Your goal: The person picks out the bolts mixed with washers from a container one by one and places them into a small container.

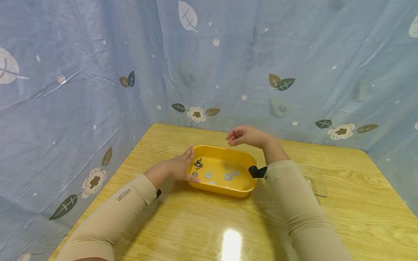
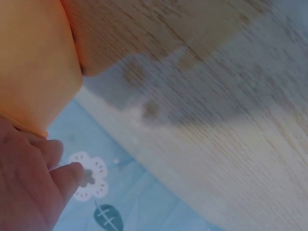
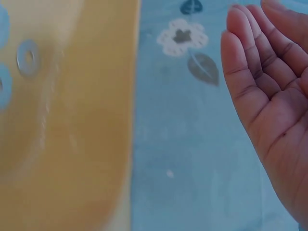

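A yellow tray (image 1: 225,189) stands on the wooden table. My left hand (image 1: 177,168) rests at its left end, fingers spread along the rim and thumb over the near corner. In the left wrist view, the left fingers (image 2: 70,178) lie beside the tray's orange-looking wall (image 2: 38,57). Several metal screws (image 1: 198,164) lie in a small heap inside, near the left fingers. Several flat washers (image 1: 228,177) are scattered over the tray floor. Above the tray's far rim hangs my right hand (image 1: 249,136), fingers loosely curled; its palm (image 3: 284,106) shows bare in the right wrist view.
A transparent plastic container (image 1: 318,181) sits right of the tray, partly hidden behind the right sleeve (image 1: 294,195). A blue patterned curtain (image 1: 228,65) hangs along the table's back and left edges. The wooden tabletop (image 1: 183,224) extends in front of the tray.
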The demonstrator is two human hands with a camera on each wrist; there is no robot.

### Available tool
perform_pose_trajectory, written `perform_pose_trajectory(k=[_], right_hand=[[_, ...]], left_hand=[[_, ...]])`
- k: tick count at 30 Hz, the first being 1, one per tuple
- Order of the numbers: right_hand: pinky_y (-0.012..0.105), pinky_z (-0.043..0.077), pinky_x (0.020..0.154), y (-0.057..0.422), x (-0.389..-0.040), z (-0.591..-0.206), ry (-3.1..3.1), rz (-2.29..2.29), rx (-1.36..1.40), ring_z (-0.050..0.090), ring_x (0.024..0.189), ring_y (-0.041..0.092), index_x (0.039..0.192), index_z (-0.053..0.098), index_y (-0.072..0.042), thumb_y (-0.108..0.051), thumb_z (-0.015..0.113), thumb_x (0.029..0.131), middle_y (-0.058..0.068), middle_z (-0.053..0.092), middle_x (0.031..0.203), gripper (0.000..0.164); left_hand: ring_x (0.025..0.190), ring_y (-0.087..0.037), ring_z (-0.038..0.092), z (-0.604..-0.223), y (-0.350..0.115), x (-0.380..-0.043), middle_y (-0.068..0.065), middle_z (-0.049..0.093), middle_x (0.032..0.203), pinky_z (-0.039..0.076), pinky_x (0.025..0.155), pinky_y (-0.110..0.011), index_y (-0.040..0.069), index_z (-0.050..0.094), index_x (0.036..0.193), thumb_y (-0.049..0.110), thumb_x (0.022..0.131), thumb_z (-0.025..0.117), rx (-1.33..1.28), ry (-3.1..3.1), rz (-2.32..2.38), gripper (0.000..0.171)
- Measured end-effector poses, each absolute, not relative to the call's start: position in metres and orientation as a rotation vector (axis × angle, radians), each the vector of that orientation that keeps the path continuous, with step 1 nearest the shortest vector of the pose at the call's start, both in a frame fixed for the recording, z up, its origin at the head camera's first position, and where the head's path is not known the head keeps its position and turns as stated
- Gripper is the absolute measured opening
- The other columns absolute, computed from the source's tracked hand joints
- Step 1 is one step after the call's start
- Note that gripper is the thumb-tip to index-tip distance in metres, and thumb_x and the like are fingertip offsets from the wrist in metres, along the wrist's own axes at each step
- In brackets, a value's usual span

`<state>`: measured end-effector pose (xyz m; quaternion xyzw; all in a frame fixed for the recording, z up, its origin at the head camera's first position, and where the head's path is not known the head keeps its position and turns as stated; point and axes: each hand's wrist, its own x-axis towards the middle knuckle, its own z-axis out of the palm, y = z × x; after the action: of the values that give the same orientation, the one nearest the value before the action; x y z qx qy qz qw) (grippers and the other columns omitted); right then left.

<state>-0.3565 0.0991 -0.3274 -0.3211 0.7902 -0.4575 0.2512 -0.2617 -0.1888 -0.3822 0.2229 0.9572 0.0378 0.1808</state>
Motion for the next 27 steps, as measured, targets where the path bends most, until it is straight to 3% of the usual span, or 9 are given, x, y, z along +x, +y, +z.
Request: perform_pose_trajectory(k=[5,10,14,20,27], right_hand=[[0.041,0.045,0.091,0.076,-0.358,-0.34,2.118,-1.258,-0.915,0.051,0.102,0.044,0.107,0.057,0.001,-0.007,0.059,0.088,0.026,0.057,0.103,0.02],[0.036,0.046,0.089,0.057,-0.357,-0.346,2.137,-1.202,-0.916,0.051,0.103,0.043,0.109,0.056,0.002,-0.006,0.058,0.089,0.022,0.059,0.101,0.022],[0.034,0.045,0.089,0.044,-0.357,-0.353,2.139,-1.157,-0.903,0.052,0.102,0.038,0.107,0.057,0.0,-0.005,0.057,0.089,0.014,0.06,0.097,0.019],[0.031,0.046,0.087,0.028,-0.358,-0.367,2.194,-1.02,-0.942,0.057,0.089,0.02,0.109,0.057,0.002,-0.006,0.059,0.088,0.01,0.061,0.095,0.023],[0.029,0.046,0.08,0.012,-0.363,-0.385,2.22,-0.885,-1.005,0.054,0.082,0.015,0.108,0.059,0.004,-0.004,0.06,0.087,0.005,0.061,0.089,0.023]], left_hand=[[0.139,-0.025,-0.004,-0.385,-0.189,-0.264,-0.013,-0.018,0.15,0.011,0.11,-0.048,0.002,-0.005,0.145,0.076,0.07,0.048,0.612,2.704,0.106,0.118],[0.139,-0.023,-0.003,-0.386,-0.19,-0.265,-0.013,-0.017,0.151,0.012,0.11,-0.047,0.003,-0.005,0.146,0.077,0.069,0.047,0.599,2.715,0.099,0.118],[0.139,-0.023,-0.004,-0.385,-0.19,-0.265,-0.012,-0.018,0.15,0.011,0.111,-0.047,0.003,-0.005,0.146,0.078,0.068,0.047,0.594,2.71,0.106,0.119],[0.139,-0.023,-0.005,-0.384,-0.19,-0.265,-0.012,-0.018,0.15,0.011,0.11,-0.047,0.003,-0.006,0.146,0.08,0.068,0.044,0.608,2.701,0.082,0.12],[0.139,-0.024,-0.004,-0.384,-0.191,-0.266,-0.013,-0.018,0.15,0.014,0.11,-0.047,0.003,-0.006,0.146,0.078,0.07,0.044,0.615,2.705,0.053,0.118]])
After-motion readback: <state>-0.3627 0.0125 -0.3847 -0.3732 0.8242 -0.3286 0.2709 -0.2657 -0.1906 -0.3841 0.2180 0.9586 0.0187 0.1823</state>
